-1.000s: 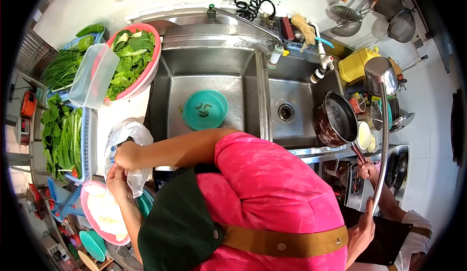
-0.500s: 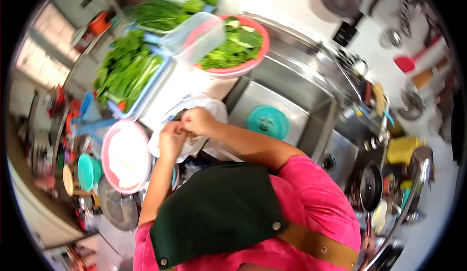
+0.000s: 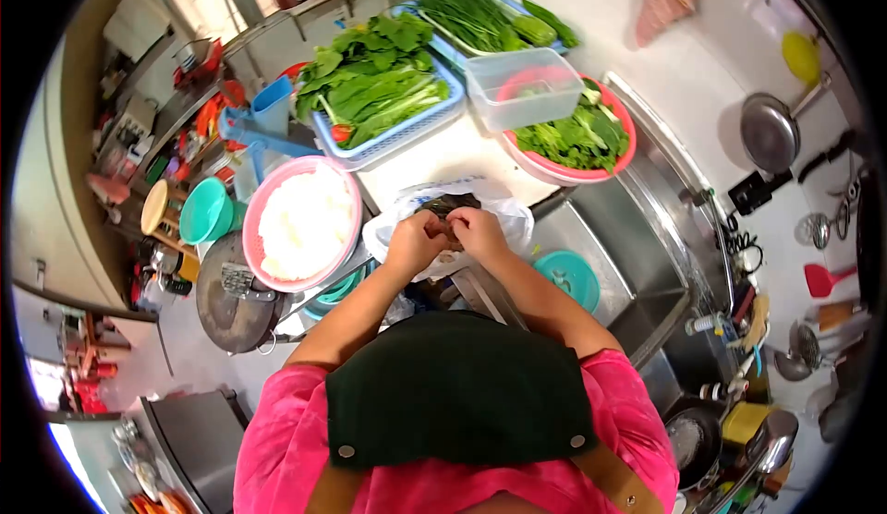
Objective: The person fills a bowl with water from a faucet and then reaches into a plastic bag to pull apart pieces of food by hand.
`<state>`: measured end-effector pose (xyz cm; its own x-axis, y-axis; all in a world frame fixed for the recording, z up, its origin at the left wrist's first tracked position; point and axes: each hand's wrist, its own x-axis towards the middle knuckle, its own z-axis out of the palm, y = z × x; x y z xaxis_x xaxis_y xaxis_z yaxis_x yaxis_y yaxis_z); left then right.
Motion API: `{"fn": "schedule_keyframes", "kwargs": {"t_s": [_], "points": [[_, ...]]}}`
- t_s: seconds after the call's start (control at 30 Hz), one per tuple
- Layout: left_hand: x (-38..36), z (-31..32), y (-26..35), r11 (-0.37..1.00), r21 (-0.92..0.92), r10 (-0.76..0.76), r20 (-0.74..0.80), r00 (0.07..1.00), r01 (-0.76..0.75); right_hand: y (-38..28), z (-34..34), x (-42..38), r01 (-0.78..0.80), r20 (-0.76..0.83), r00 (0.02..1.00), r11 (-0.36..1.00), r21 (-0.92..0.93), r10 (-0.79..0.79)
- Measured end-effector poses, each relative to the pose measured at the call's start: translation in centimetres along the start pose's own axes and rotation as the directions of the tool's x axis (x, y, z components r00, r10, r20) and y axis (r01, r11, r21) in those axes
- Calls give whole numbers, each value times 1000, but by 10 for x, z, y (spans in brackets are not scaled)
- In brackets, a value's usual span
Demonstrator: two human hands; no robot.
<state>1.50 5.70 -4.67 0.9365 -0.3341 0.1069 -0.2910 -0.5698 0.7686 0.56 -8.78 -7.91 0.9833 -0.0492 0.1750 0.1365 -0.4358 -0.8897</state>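
Left hand (image 3: 415, 242) and right hand (image 3: 479, 230), fingers nearly closed, pinch an indistinct item (image 3: 450, 232) over the bag (image 3: 514, 222); further handling likely calls for steady fingertips.

The view now points further left, the other person's hands are gone, and the right forearm (image 3: 534, 290) overlaps the teal bowl (image 3: 575, 279).

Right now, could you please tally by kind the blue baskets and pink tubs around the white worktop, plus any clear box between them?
Blue baskets: 2 (front basket, rear basket)
Pink tubs: 2 (left tub, right tub)
Clear box: 1
Total: 5
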Motion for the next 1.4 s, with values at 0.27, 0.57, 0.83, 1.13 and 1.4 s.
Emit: {"fn": "schedule_keyframes", "kwargs": {"t_s": [0.27,0.57,0.83,1.13,1.4], "points": [[9,-1,-14,557,-604,-428,380,820,570,-5,3,-7,309,58,949,887,-344,-309],[8,0,-18,684,-521,-295,443,847,511,-4,2,-3,363,86,928,826,-431,-362],[8,5,-17,991,-128,2,227,974,28,-15,-7,-2,262,90,964,833,-487,-251],[6,3,-14,970,30,237,134,962,-243,-6,-14,5,45,45,998,983,-176,-38],[-2,9,-14,859,288,419,82,904,-424,23,-6,13,-480,206,877,792,378,433]]}}
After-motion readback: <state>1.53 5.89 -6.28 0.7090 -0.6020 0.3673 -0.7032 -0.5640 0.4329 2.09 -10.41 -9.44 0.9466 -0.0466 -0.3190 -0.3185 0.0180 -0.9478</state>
